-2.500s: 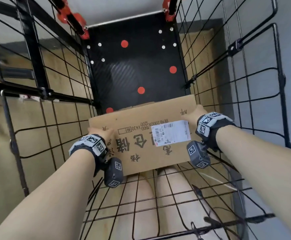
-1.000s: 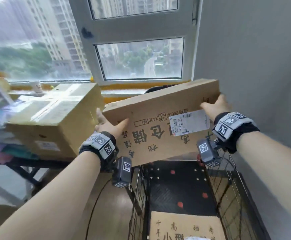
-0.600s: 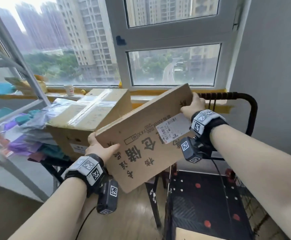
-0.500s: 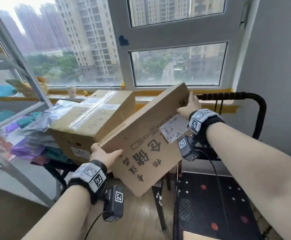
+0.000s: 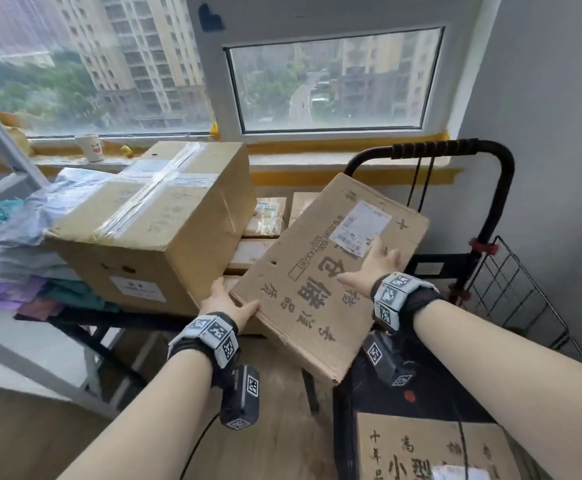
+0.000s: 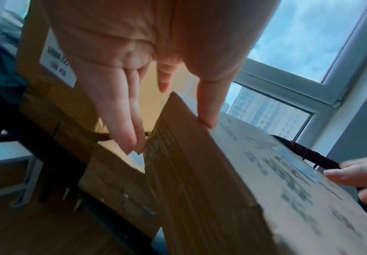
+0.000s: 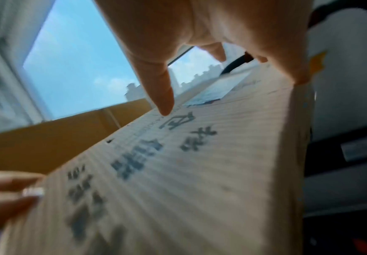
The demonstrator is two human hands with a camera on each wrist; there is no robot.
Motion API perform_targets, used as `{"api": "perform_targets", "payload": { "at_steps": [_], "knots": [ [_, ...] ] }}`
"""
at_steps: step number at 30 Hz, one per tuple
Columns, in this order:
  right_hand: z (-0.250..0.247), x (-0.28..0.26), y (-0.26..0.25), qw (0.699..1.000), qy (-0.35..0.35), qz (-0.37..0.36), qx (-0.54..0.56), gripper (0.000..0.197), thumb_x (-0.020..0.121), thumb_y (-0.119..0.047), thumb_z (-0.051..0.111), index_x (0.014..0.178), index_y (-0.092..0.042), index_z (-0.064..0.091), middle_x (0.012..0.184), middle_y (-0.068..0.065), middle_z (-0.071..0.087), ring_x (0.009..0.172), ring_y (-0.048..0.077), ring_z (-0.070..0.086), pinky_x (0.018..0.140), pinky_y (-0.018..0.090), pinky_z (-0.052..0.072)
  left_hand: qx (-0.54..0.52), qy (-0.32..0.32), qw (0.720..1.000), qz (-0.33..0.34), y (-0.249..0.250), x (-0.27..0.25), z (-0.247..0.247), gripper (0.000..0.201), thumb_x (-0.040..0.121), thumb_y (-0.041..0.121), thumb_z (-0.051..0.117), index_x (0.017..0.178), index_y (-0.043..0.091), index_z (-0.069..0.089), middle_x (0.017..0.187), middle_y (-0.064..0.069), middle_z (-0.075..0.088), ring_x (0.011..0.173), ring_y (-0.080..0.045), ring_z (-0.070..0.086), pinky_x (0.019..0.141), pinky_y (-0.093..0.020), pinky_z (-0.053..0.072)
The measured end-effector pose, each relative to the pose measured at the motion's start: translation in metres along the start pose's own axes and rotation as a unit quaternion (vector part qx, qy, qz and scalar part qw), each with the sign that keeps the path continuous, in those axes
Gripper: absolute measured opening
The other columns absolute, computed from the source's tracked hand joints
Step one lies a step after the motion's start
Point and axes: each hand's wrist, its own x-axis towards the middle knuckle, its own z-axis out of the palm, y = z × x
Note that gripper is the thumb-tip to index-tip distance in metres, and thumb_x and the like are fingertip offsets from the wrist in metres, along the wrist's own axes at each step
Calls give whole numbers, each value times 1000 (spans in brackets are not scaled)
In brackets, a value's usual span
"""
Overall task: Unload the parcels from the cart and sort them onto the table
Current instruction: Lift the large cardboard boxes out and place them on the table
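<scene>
A flat cardboard parcel [image 5: 320, 282] with black print and a white label lies tilted over the right part of the table [image 5: 75, 315], its far end above several small parcels [image 5: 265, 216]. My left hand [image 5: 227, 303] is at its near-left corner; in the left wrist view the thumb tip sits on the parcel's [image 6: 243, 172] top edge and the straight fingers [image 6: 123, 131] lie along its side. My right hand [image 5: 376, 268] rests flat on the top face beside the label, fingers spread. In the right wrist view a fingertip touches the printed face [image 7: 178, 172].
A large taped box [image 5: 158, 216] stands on the table left of the parcel. Plastic bags [image 5: 5, 244] are piled further left by a metal shelf frame [image 5: 2, 143]. The black cart [image 5: 455, 148] stands at the right with another printed parcel [image 5: 431, 448] inside.
The parcel was lifted out of the cart, swung left and lowered beside the large box. My right hand moved from its far edge onto the top face.
</scene>
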Motion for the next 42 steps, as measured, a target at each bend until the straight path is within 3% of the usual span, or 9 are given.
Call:
{"api": "perform_targets", "payload": {
  "at_steps": [4, 13, 17, 19, 25, 30, 33, 36, 42],
  "knots": [
    [2, -4, 12, 994, -43, 101, 32, 121, 72, -47, 75, 149, -11, -12, 153, 26, 3, 138, 41, 26, 112, 45, 29, 43, -38, 996, 66, -4, -5, 10, 65, 82, 29, 68, 140, 25, 38, 126, -11, 57, 109, -32, 59, 93, -36, 50],
    [14, -1, 31, 995, 11, 37, 95, 106, 72, -38, 77, 150, -14, 9, 155, 13, 11, 142, 30, 20, 115, 42, 26, 103, -54, 991, 67, -1, 3, 5, 44, 89, 35, 61, 127, 17, 51, 122, -8, 61, 111, -26, 58, 91, -28, 42],
    [12, 0, 52, 970, -18, 134, 201, 95, 72, -37, 77, 139, -1, 21, 135, 19, 40, 120, 34, 48, 103, 44, 42, 107, -71, 991, 37, -10, 12, 6, 47, 88, 40, 60, 127, 17, 50, 120, -9, 62, 106, -28, 60, 90, -30, 47],
    [21, -5, 51, 961, -92, 120, 233, 80, 74, -35, 76, 132, -1, 32, 120, 12, 50, 112, 30, 53, 99, 48, 45, 90, -72, 993, 25, -14, 16, 7, 47, 89, 41, 60, 127, 15, 51, 120, -10, 62, 107, -29, 60, 92, -32, 46],
    [39, -6, 25, 927, -150, 46, 341, 63, 84, -19, 67, 137, -19, 33, 127, 7, 56, 116, 28, 56, 100, 49, 45, -24, -85, 995, -57, -49, 69, 21, 64, 84, 52, 57, 123, 2, 50, 119, -19, 61, 105, -34, 63, 92, -49, 50],
    [36, 0, 2, 927, -170, 3, 334, 47, 95, -36, 43, 138, -16, 41, 139, 9, 49, 124, 29, 50, 105, 47, 41, -72, -18, 994, -76, -49, 56, 12, 60, 86, 47, 57, 121, -1, 50, 114, -22, 63, 98, -37, 65, 88, -47, 53],
    [33, -4, -3, 928, -164, -8, 334, 43, 102, -24, 32, 141, -6, 38, 145, 15, 41, 133, 32, 40, 107, 42, 37, -50, 23, 997, -59, -30, 18, -1, 63, 86, 44, 60, 129, 1, 42, 125, -19, 56, 107, -37, 59, 93, -41, 50],
    [38, 0, -4, 928, -160, -34, 336, 42, 102, -19, 32, 144, -17, 35, 145, 9, 40, 129, 25, 42, 107, 40, 39, 57, 29, 998, -16, -16, -16, -9, 85, 82, 56, 59, 144, 10, 24, 142, -18, 33, 123, -37, 45, 98, -41, 42],
    [51, 5, -9, 936, -194, -51, 290, 53, 100, -18, 35, 148, -36, 20, 148, 3, 38, 132, 26, 39, 106, 43, 38, 315, 15, 928, 201, 1, -35, -1, 92, 70, 82, 44, 147, 39, 16, 159, -1, 5, 145, -27, 3, 118, -49, 9]
  ]
}}
